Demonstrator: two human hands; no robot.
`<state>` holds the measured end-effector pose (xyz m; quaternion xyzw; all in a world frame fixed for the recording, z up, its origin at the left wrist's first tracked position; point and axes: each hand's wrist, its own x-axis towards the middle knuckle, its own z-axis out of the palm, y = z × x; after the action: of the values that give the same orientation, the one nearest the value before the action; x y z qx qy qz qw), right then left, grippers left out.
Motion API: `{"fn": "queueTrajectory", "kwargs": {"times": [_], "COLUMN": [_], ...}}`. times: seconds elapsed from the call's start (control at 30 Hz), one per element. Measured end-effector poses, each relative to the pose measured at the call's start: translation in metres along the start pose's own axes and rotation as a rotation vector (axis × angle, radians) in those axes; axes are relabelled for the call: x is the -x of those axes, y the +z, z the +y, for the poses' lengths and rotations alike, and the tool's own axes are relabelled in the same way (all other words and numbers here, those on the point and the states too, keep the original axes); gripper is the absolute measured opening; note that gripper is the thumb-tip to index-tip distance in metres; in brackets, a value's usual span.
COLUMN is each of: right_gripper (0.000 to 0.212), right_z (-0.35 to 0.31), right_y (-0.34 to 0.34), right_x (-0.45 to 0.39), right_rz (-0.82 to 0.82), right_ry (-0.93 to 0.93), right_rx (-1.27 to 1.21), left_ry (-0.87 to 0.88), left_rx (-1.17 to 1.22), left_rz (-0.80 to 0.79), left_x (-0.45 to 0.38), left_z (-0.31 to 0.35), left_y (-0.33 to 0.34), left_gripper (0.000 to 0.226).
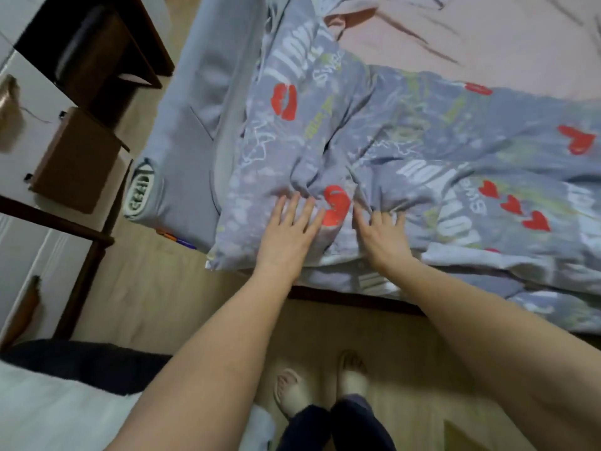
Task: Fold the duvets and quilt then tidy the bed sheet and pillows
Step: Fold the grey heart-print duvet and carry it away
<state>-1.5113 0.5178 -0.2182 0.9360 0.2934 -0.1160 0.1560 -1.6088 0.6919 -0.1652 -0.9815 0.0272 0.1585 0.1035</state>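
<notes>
Two bare forearms, filling the lower frame, reached up to the bed edge at centre. Left hand (290,226) lay flat, fingers spread and straight, pressed on the duvet (406,148). Right hand (382,234) just beside it, fingers bent into the cloth, seemingly pinching a fold; hard to tell for sure. Duvet: grey, printed with red lips, hearts and white lettering, rumpled across the near side of the bed, running off the right edge. Pink sheet (455,37) at upper right, creased, cut off by the top. Grey pillow (192,138) at the left end of the bed, partly under the duvet. Pale wood floor (153,288) below; slippered feet (322,382) at bottom centre. Dark wooden furniture (97,56) at upper left, blurred. White and dark cloth at lower left, cut off, unidentifiable.
</notes>
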Motion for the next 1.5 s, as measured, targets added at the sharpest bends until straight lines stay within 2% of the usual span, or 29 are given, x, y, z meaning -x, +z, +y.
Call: {"fn": "queueTrajectory", "kwargs": {"times": [0.1, 0.17, 0.2, 0.23, 0.3, 0.33, 0.4, 0.47, 0.5, 0.53, 0.57, 0.6, 0.63, 0.67, 0.7, 0.73, 0.77, 0.8, 0.83, 0.9, 0.97, 1.0, 1.07, 1.13, 1.2, 1.23, 1.3, 1.37, 1.5], "right_gripper": [0.035, 0.029, 0.029, 0.033, 0.062, 0.075, 0.077, 0.077, 0.079, 0.080, 0.077, 0.069, 0.056, 0.041, 0.030, 0.024, 0.023, 0.023, 0.028, 0.051, 0.070, 0.074, 0.059, 0.041, 0.035, 0.035, 0.042, 0.047, 0.051], "right_z": [-0.017, -0.032, -0.039, -0.043, -0.042, -0.037, -0.032, -0.030, -0.030, -0.029, -0.027, -0.026, -0.029, -0.029, -0.035, -0.043, -0.052, -0.061, -0.069, -0.088, -0.098, -0.102, -0.088, -0.079, -0.069, -0.065, -0.061, -0.056, -0.046], "right_y": [-0.002, -0.009, -0.003, 0.004, 0.020, 0.020, 0.013, 0.011, 0.013, 0.020, 0.021, 0.021, 0.017, 0.010, -0.003, -0.019, -0.036, -0.057, -0.078, -0.117, -0.131, -0.128, -0.111, -0.099, -0.094, -0.090, -0.083, -0.071, -0.053], "right_x": [-0.011, -0.007, 0.006, 0.017, 0.035, 0.038, 0.037, 0.045, 0.052, 0.057, 0.062, 0.063, 0.061, 0.053, 0.046, 0.039, 0.028, 0.016, 0.010, -0.009, -0.024, -0.033, -0.037, -0.042, -0.044, -0.046, -0.050, -0.054, -0.048], "right_rz": [-0.024, 0.036, -0.010, -0.093, -0.375, -0.431, -0.330, -0.102, -0.073, -0.190, -0.411, -0.615, -0.704, -0.626, -0.412, -0.170, 0.046, 0.141, 0.133, -0.009, -0.140, -0.165, -0.133, -0.052, -0.038, -0.045, -0.054, -0.041, 0.088], "right_ry": [-0.033, -0.043, -0.063, -0.110, -0.175, -0.182, -0.224, -0.218, -0.171, -0.139, -0.143, -0.148, -0.129, -0.066, 0.044, 0.215, 0.331, 0.351, 0.315, 0.197, 0.149, 0.143, 0.214, 0.312, 0.331, 0.321, 0.272, 0.200, 0.056], "right_rx": [-0.434, -0.661, -0.679, -0.652, -0.549, -0.539, -0.570, -0.453, -0.379, -0.322, -0.286, -0.299, -0.368, -0.503, -0.683, -0.901, -1.077, -1.224, -1.331, -1.471, -1.394, -1.265, -0.979, -0.887, -0.866, -0.839, -0.777, -0.703, -0.554], "left_ry": [-0.162, -0.258, -0.289, -0.298, -0.242, -0.210, -0.205, -0.193, -0.182, -0.178, -0.170, -0.173, -0.194, -0.246, -0.336, -0.443, -0.550, -0.619, -0.621, -0.477, -0.241, -0.155, -0.077, -0.215, -0.486, -0.629, -0.797, -0.817, -0.942], "left_rx": [-0.081, 0.048, 0.085, 0.060, -0.027, -0.044, -0.034, 0.019, 0.041, 0.071, 0.113, 0.165, 0.210, 0.253, 0.302, 0.395, 0.531, 0.669, 0.724, 0.606, 0.523, 0.561, 0.778, 0.954, 0.982, 1.002, 1.053, 0.975, 0.954], "left_rz": [0.052, -0.047, -0.103, -0.137, -0.202, -0.218, -0.226, -0.208, -0.200, -0.194, -0.177, -0.106, 0.004, 0.142, 0.254, 0.289, 0.257, 0.189, 0.101, 0.000, -0.038, -0.058, -0.093, 0.068, 0.242, 0.254, 0.167, 0.062, -0.067], "left_x": [-0.014, -0.024, -0.025, -0.025, -0.014, -0.010, -0.004, -0.003, -0.003, -0.003, -0.001, 0.003, 0.008, 0.011, 0.018, 0.026, 0.034, 0.041, 0.044, 0.048, 0.046, 0.044, 0.039, 0.030, 0.017, 0.009, -0.006, -0.022, -0.048], "left_z": [-0.005, -0.005, 0.000, 0.004, 0.009, 0.011, 0.013, 0.019, 0.019, 0.019, 0.017, 0.012, 0.007, 0.004, -0.003, -0.010, -0.019, -0.028, -0.029, -0.031, -0.026, -0.026, -0.018, -0.025, -0.031, -0.033, -0.040, -0.045, -0.054], "left_y": [0.008, 0.005, 0.005, 0.003, 0.004, 0.006, 0.009, 0.002, 0.000, -0.001, -0.003, -0.006, -0.010, -0.013, -0.014, -0.013, -0.013, -0.010, -0.007, -0.004, -0.009, -0.008, -0.011, -0.011, -0.013, -0.014, -0.014, -0.005, 0.011], "left_gripper": [0.050, 0.041, 0.039, 0.041, 0.050, 0.054, 0.058, 0.058, 0.058, 0.058, 0.057, 0.055, 0.055, 0.058, 0.065, 0.072, 0.076, 0.077, 0.074, 0.055, 0.038, 0.034, 0.034, 0.039, 0.045, 0.047, 0.046, 0.047, 0.076]}}
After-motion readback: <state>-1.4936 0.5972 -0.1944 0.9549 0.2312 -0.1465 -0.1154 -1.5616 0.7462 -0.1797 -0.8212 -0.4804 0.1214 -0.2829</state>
